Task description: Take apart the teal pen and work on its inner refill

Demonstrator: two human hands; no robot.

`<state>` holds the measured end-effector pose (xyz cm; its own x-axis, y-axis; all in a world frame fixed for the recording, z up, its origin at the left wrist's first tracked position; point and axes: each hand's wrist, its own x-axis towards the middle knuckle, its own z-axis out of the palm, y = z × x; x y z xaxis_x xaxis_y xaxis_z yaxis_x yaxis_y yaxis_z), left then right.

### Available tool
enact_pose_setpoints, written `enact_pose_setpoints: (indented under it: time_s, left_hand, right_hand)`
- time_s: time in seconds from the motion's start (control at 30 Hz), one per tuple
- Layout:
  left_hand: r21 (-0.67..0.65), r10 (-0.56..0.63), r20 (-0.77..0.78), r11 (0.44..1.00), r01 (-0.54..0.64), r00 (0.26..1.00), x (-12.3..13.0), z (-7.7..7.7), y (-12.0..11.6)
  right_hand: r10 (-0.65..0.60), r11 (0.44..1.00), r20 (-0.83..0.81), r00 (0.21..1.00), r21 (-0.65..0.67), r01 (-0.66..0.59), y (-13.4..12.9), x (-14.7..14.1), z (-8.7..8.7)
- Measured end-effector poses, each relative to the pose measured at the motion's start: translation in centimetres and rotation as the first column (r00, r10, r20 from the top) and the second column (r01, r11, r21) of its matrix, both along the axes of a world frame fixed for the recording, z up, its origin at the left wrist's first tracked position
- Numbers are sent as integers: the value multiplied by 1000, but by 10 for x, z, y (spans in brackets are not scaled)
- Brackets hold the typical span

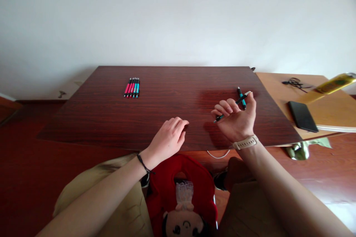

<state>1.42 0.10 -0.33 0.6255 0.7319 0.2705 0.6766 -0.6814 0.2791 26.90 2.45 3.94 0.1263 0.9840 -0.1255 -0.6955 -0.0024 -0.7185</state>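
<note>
Right hand (236,122) is raised just above the dark wooden desk (111,118), palm turned toward the camera, fingers (222,108) curled around a black pen with a teal grip (232,106); the pen lies slantwise across the fingertips, silver tip past the thumb. A second teal-and-black pen (241,96) lies on the desk just behind that hand, its near end hidden by the thumb. Left hand (169,139) rests knuckles-up near the front edge of the desk, fingers loosely bent, holding nothing. A tidy row of pink and teal pens (132,87) sits well apart at the far left of the desk. On the lighter side table to the right: a black phone (302,116), a tangle of black cable (295,82). Judgement: the held pen is pinched lightly and off-centre, so a firmer hold nearer its middle would stop it rolling; keep it parallel to the row before setting it down, and keep the left hand flat to steady the desk.
</note>
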Motion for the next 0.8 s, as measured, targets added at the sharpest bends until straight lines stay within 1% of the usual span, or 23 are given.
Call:
enact_pose_setpoints:
  time_s: [0.17,0.23,0.3,0.37,0.5,0.6,0.67,0.8]
  left_hand:
    - [1,-6,4,1000,6,1000,0,0,0]
    - [4,-10,9,1000,10,1000,-1,-1,0]
    - [5,-12,13,1000,12,1000,-1,-2,1]
    - [7,-11,14,1000,11,1000,-1,-3,1]
    - [11,-12,14,1000,11,1000,-1,-2,1]
    - [6,-13,7,1000,13,1000,0,-2,0]
    - [3,-11,4,1000,11,1000,0,-2,0]
    - [6,-9,-9,1000,9,1000,0,-2,0]
  right_hand:
    - [-48,999,-57,997,3,48,1,-4,1]
    - [-64,998,-104,992,14,66,2,-4,-1]
    - [-61,997,-160,985,33,67,3,-3,-3]
    - [-47,997,-183,982,45,56,4,-2,-5]
    - [-26,998,-143,989,44,32,4,1,-11]
    - [-15,998,-156,988,49,23,4,1,-14]
    - [-15,998,-162,987,54,24,4,1,-14]
    - [-16,998,-120,993,55,22,3,-1,-13]
